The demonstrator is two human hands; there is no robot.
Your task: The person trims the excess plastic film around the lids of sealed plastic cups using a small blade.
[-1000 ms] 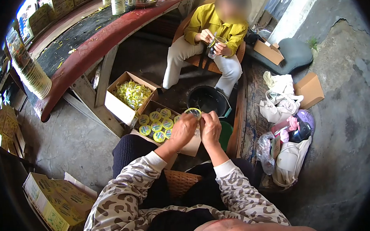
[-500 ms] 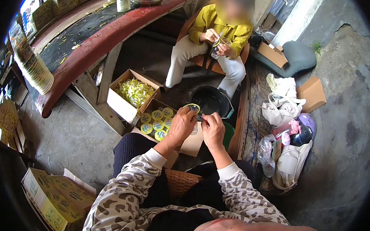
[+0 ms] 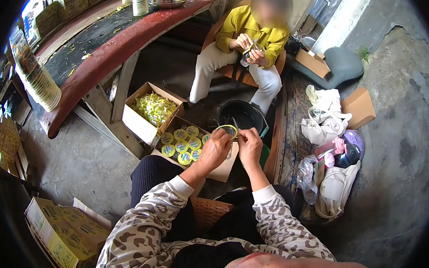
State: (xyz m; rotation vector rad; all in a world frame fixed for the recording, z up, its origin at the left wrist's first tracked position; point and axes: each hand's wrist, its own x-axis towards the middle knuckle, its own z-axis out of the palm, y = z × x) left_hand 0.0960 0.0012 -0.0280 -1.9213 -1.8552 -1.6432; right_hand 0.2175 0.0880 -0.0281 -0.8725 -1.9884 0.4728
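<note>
My left hand is closed around a clear plastic cup with a yellow rim, held up in front of the black bucket. Close against the cup's right side, my right hand is pinched shut. A thin, pale, pointed blade sticks up from its fingers; its handle is hidden, so I cannot tell whether it belongs to a knife or scissors. Below and left of my hands is a cardboard box holding several cups with printed yellow-edged lids.
Another box is heaped with yellow strips. Opposite sits a person in a yellow shirt, also handling a clear cup. A long red-edged table bears stacked cups. Bags and a helmet lie at right.
The cup has tipped so its yellow rim shows as an open ring, and the blade now points up beside it. Both hands have shifted slightly; the view has moved a little.
</note>
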